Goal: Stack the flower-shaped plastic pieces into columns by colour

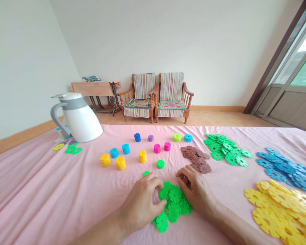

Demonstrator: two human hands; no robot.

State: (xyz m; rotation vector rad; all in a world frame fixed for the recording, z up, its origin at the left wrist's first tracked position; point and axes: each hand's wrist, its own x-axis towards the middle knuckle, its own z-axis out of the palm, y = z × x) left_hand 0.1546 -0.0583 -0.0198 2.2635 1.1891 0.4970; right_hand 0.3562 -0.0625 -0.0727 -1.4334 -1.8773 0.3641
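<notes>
While the left hand (144,199), thumb and forefinger apart, and curled right hand (197,187), its grip unclear, flank them, green discs (173,209) lie heaped at lower centre, faces mostly up, the heap's long axis uncertain.

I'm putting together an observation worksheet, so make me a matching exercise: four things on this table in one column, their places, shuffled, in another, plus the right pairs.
Things
1. White jug
2. Brown pile
3. Blue pile
4. Nearest green pile

Places
A. Between the left hand and the right hand
B. Just beyond the yellow pile
C. Toward the left, near the far edge of the pink cloth
D. Just beyond the right hand

Pairs: 1-C, 2-D, 3-B, 4-A
</notes>
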